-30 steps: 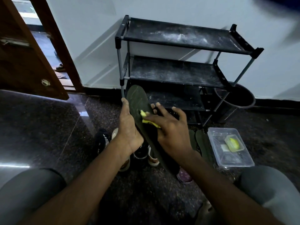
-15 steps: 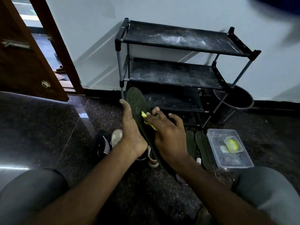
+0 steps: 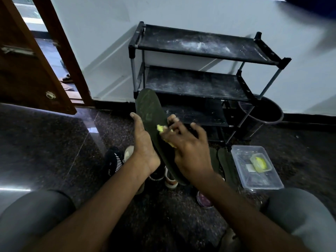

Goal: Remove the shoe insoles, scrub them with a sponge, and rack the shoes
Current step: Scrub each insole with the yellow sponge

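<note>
Insole (image 3: 149, 110) is being held tilted upright above the floor, left hand (image 3: 143, 142) gripping its lower edge as a brace while right hand (image 3: 189, 151), pinching the yellow sponge (image 3: 161, 128), is pressing against its face; shoes (image 3: 113, 160) are lying beneath, not yet racked.

Dark green insole (image 3: 149, 110), yellow sponge (image 3: 161, 128), black rack (image 3: 196, 84), black-and-white striped shoe (image 3: 113, 159)
</note>
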